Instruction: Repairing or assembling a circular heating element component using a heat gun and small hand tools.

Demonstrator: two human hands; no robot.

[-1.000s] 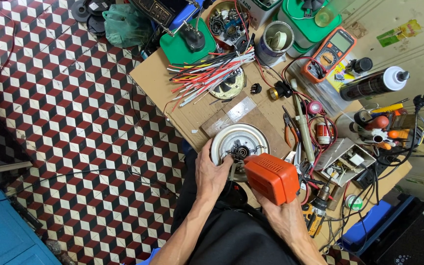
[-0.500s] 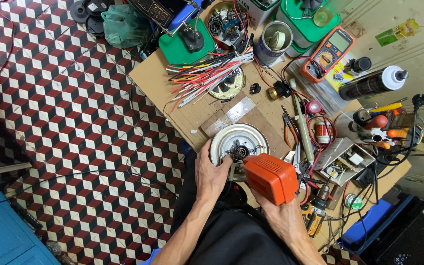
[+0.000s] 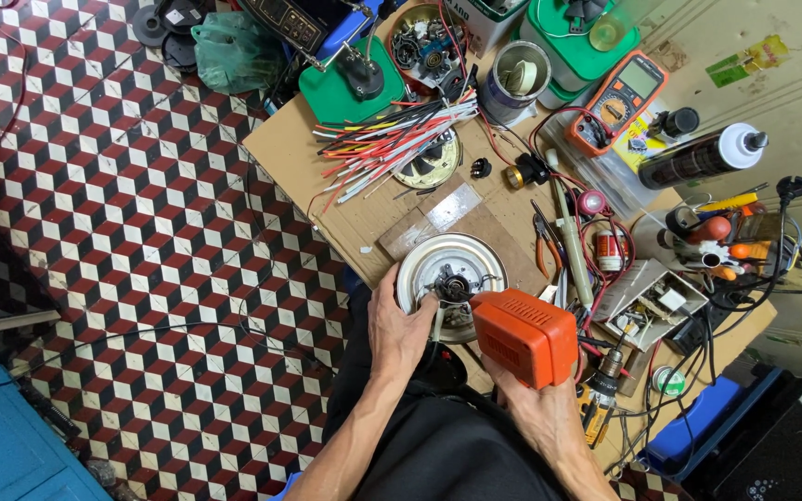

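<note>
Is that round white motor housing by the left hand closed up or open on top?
Open: the round white motor housing shows its dark inner parts and wires from above. The left hand steadies its rim.

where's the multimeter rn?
Head view, upper right: orange multimeter lies on the table's far side, beside the green box and black spray can.

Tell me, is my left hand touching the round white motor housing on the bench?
Touching. The head view shows the left hand with its fingers lying on the near left rim of the round white motor housing, no gap between them.
</note>
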